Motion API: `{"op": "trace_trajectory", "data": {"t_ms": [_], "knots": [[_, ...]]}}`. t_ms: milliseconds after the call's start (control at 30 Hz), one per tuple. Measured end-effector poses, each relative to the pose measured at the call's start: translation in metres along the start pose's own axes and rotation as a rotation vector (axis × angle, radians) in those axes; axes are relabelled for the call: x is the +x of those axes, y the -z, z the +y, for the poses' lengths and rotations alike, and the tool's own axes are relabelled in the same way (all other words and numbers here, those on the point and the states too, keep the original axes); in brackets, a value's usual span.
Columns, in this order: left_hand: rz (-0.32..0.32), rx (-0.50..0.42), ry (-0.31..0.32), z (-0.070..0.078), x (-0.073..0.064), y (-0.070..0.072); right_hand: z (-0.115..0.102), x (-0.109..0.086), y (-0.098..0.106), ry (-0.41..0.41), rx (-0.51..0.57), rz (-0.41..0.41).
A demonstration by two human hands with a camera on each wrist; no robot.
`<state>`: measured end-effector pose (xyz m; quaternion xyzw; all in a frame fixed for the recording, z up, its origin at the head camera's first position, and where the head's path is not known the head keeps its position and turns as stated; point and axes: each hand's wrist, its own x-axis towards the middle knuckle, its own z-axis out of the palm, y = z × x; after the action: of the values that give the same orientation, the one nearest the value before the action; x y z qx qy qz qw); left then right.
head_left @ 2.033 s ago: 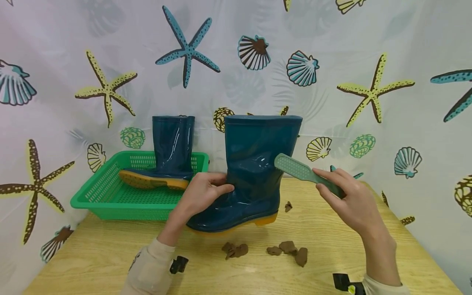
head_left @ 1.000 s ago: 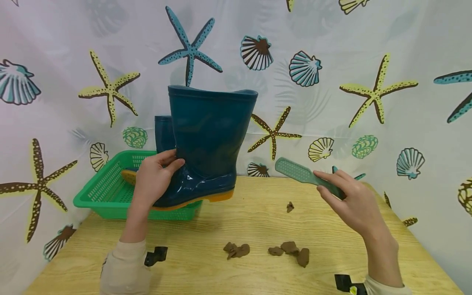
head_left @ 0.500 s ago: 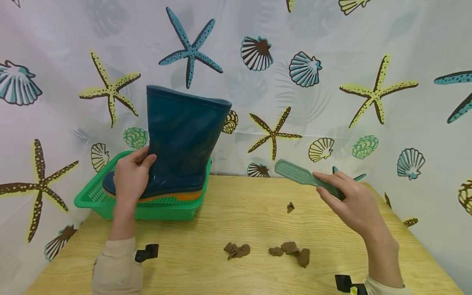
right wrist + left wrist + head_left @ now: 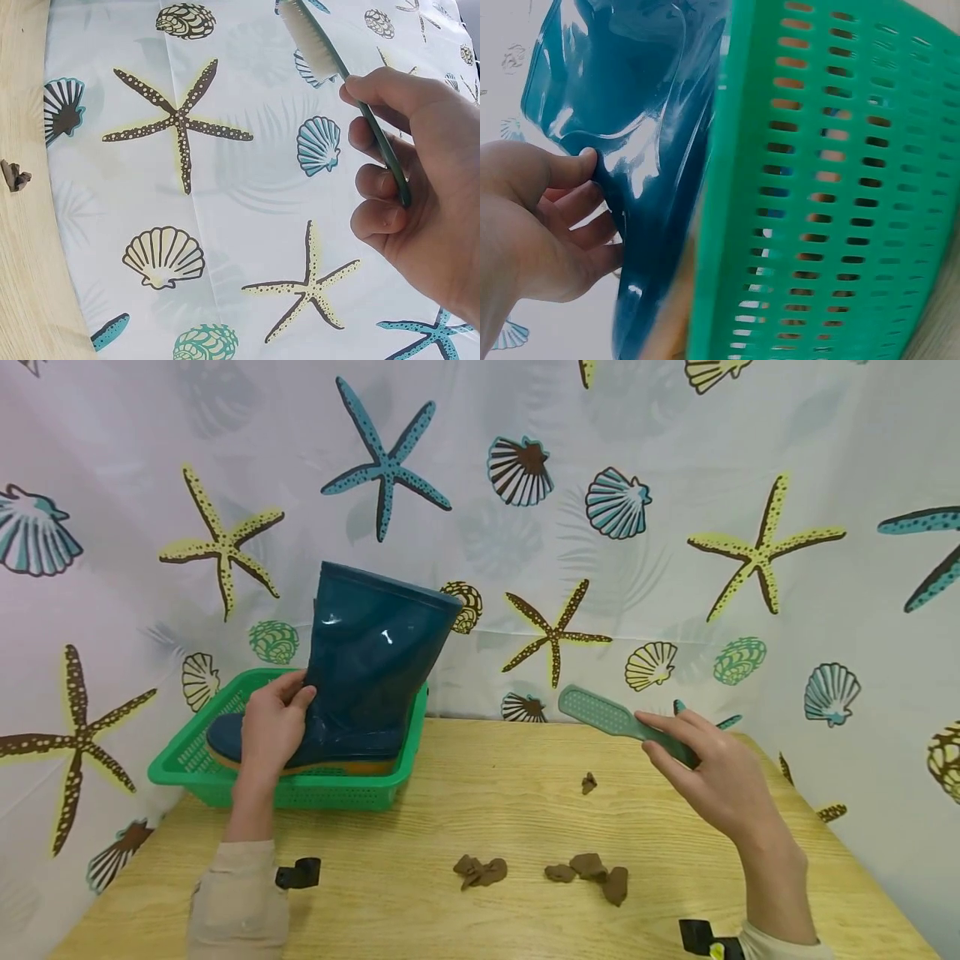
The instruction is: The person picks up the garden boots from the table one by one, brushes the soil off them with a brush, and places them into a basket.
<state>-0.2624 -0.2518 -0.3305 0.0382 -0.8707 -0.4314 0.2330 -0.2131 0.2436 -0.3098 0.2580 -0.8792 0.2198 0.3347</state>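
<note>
My left hand (image 4: pixel 270 727) grips a dark blue rain boot (image 4: pixel 371 660) at the front of its ankle, thumb on the near side. The boot leans with its shaft tipped right and its orange-edged sole down inside the green plastic basket (image 4: pixel 337 795), low behind the front rim. In the left wrist view the boot (image 4: pixel 630 82) shows glossy beside the slotted basket wall (image 4: pixel 739 187). A second boot in the basket is almost wholly hidden behind it. My right hand (image 4: pixel 716 768) holds a green scrub brush (image 4: pixel 600 710) by its handle, pale bristles (image 4: pixel 309 41) showing in the right wrist view.
Brown clumps (image 4: pixel 480 870) lie on the wooden table (image 4: pixel 420 910) near the front middle, with more clumps (image 4: pixel 588 867) to their right. A small brown piece (image 4: pixel 589 782) sits farther back. A white curtain (image 4: pixel 480 527) printed with starfish and shells hangs behind and at the sides.
My left hand has carried the boot left from mid-table over the basket and lowered it in, its shaft tilting right. The right hand with the brush has stayed almost in place.
</note>
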Motion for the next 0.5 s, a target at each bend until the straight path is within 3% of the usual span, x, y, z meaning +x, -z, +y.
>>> {"op": "trace_trajectory", "data": {"t_ms": [333, 500], "knots": [[-0.008, -0.039, 0.032, -0.007, 0.003, -0.012, 0.0, 0.0, 0.0, -0.021, -0.002, -0.022], [-0.007, -0.016, 0.031, -0.007, 0.003, -0.019, 0.0, 0.0, 0.0, -0.035, -0.001, -0.03]]}}
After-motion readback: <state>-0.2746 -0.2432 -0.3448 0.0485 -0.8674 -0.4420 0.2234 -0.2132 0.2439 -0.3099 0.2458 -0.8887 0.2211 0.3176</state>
